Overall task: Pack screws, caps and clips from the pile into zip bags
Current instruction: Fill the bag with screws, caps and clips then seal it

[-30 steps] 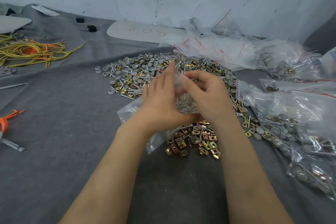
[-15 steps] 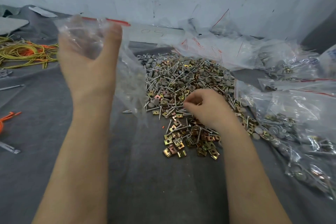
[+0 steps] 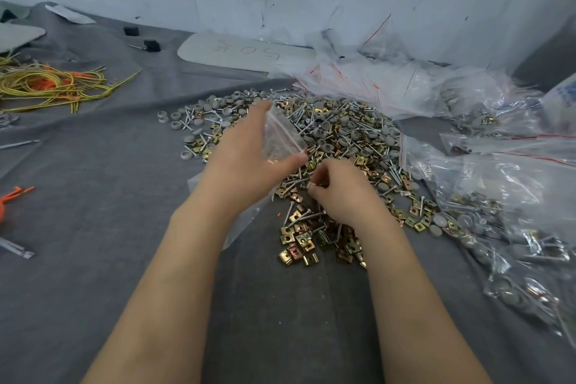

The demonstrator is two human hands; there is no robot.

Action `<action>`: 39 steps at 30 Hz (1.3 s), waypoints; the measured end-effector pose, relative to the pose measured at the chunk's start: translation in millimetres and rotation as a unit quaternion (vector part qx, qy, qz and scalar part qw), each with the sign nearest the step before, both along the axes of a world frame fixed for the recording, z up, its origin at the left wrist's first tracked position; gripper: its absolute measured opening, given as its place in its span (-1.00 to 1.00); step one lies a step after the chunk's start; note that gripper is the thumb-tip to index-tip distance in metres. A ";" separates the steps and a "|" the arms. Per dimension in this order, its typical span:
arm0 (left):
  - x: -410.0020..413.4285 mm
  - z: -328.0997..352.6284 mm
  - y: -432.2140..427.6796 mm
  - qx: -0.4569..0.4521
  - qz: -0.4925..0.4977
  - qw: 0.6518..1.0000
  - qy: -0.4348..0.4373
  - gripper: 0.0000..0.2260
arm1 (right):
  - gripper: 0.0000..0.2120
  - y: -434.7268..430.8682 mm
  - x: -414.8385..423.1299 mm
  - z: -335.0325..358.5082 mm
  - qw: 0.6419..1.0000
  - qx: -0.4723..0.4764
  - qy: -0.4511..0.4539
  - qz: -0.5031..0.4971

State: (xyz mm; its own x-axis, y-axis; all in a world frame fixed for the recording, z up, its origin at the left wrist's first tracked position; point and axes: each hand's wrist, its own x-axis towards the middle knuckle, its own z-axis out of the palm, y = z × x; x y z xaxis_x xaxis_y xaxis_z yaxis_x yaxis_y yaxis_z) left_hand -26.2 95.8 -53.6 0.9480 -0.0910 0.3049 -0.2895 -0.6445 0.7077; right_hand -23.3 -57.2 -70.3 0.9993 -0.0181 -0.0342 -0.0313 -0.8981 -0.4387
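A pile [image 3: 339, 137] of silver screws, grey caps and brass clips lies on the grey cloth [image 3: 93, 227] in the middle. My left hand [image 3: 249, 159] holds a clear zip bag [image 3: 282, 137] over the pile's left side, thumb and fingers spread around its mouth. My right hand [image 3: 339, 193] rests on the pile just right of the bag, its fingertips pinching a small clip [image 3: 311, 185]. A patch of brass clips [image 3: 314, 243] lies below my right wrist.
Filled and empty zip bags [image 3: 498, 196] with red strips crowd the right side up to the wall. Yellow and orange wires [image 3: 53, 87] lie at the far left. A grey board [image 3: 243, 51] rests near the wall. An orange tool [image 3: 12, 196] lies at the left edge.
My left hand came down from high on the left with the bag and now holds it over the pile. My right hand stayed on the pile, pinching a clip.
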 end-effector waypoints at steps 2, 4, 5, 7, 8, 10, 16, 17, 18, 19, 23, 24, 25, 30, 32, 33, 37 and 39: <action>0.2 -2.3 -1.5 0.010 -0.009 1.000 0.001 -0.17 | -0.93 -4.3 2.2 -0.4 0.999 0.027 -0.012 -0.015; 0.5 -4.4 -3.0 0.018 -0.015 1.000 0.003 -0.15 | -0.93 -8.5 4.1 -1.0 0.996 0.076 -0.033 -0.031; 0.5 -5.5 -4.1 0.023 -0.019 1.000 0.003 -0.14 | -0.93 -9.9 4.6 -0.2 0.990 0.120 -0.058 -0.041; 0.0 -7.4 -6.7 0.033 -0.034 0.999 0.007 -0.14 | -0.94 -13.0 4.3 3.8 0.957 0.253 -0.129 -0.058; 0.1 -8.1 -7.8 0.039 -0.040 0.998 0.008 -0.14 | -0.93 -13.9 3.4 6.9 0.930 0.327 -0.156 -0.060; 1.5 -8.9 -9.0 0.049 -0.047 0.998 0.012 -0.14 | -0.87 -12.9 1.1 11.8 0.882 0.441 -0.164 -0.034; 3.4 -9.0 -6.7 0.016 -0.030 0.999 -0.002 -0.16 | -0.84 -7.4 -1.3 12.6 0.873 0.466 -0.144 0.025; 3.5 -8.3 -4.4 -0.004 -0.018 1.000 -0.006 -0.17 | -0.87 -9.7 -1.2 12.0 0.892 0.425 -0.151 0.003; 3.9 -7.6 -1.9 -0.021 -0.006 1.000 -0.009 -0.17 | -0.91 -11.4 -1.3 11.0 0.925 0.351 -0.144 -0.006; 4.5 -7.2 0.3 -0.034 0.005 0.999 -0.010 -0.17 | -0.95 -11.1 -2.0 9.6 0.959 0.260 -0.111 -0.001; 7.1 -7.4 4.8 -0.059 0.023 0.998 0.003 -0.17 | -0.86 8.2 -4.6 0.6 0.999 -0.020 0.033 0.014; 7.2 -7.4 5.0 -0.060 0.024 0.998 0.003 -0.17 | -0.84 13.4 -4.9 -0.1 0.998 -0.053 0.028 0.011; 7.0 -7.3 5.0 -0.063 0.025 0.998 0.002 -0.18 | -0.83 17.2 -5.5 -0.5 0.997 -0.069 0.020 0.010; 6.4 -7.4 3.9 -0.063 0.019 0.998 0.006 -0.16 | -0.91 17.7 -4.9 -2.5 1.000 -0.013 0.004 0.021; 5.1 -7.6 2.2 -0.049 0.007 0.999 0.014 -0.16 | -0.92 8.5 -1.8 1.6 0.994 0.101 -0.042 -0.015; 4.0 -7.7 1.0 -0.038 -0.003 0.999 0.016 -0.16 | -0.91 3.4 -0.1 3.9 0.983 0.163 -0.079 -0.034; 1.7 -7.5 -5.3 0.011 -0.043 0.999 0.020 -0.15 | -0.89 -6.9 0.4 9.7 0.893 0.413 -0.176 -0.040; 1.7 -7.3 -7.5 0.020 -0.057 0.998 0.026 -0.16 | -0.82 -1.9 -2.0 10.8 0.877 0.460 -0.138 0.016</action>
State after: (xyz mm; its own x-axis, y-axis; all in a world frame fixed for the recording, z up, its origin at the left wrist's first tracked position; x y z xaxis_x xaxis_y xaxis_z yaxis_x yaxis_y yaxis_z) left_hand -24.5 88.3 -60.9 0.9455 -0.2103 0.2487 -0.3255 -0.6375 0.6983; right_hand -25.3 -59.0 -59.5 0.9715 -0.0813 0.2227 0.2081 -0.1580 -0.9653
